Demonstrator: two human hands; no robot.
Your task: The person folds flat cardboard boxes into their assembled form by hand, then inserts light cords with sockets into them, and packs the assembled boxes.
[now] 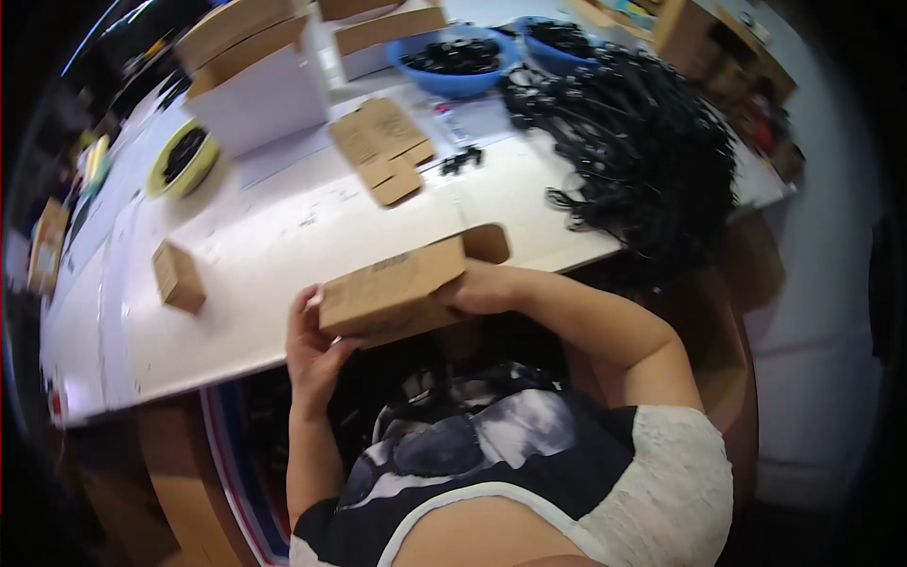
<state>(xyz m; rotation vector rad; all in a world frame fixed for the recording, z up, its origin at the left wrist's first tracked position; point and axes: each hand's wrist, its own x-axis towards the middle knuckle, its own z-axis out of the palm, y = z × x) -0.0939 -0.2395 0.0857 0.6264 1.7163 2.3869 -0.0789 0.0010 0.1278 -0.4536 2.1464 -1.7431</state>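
Head view is showing a person holding a small brown cardboard box [395, 288] just off the near edge of the white table [283, 236]. The left hand [315, 345] is cupping the box's near-left end, fingers curled under it, while the right hand [487, 288] is closing its fingers on the far-right end, beside an open flap. The box is looking light and fairly stiff, though thin walls would probably dent under a hard squeeze, so gripping it at both ends near the corners seems soundest. A smaller closed carton [178, 276] is sitting to the left, flat cartons [383, 146] are lying farther back, and a heap of black cords [642, 151] is spreading at far right beside blue bowls [453, 61].
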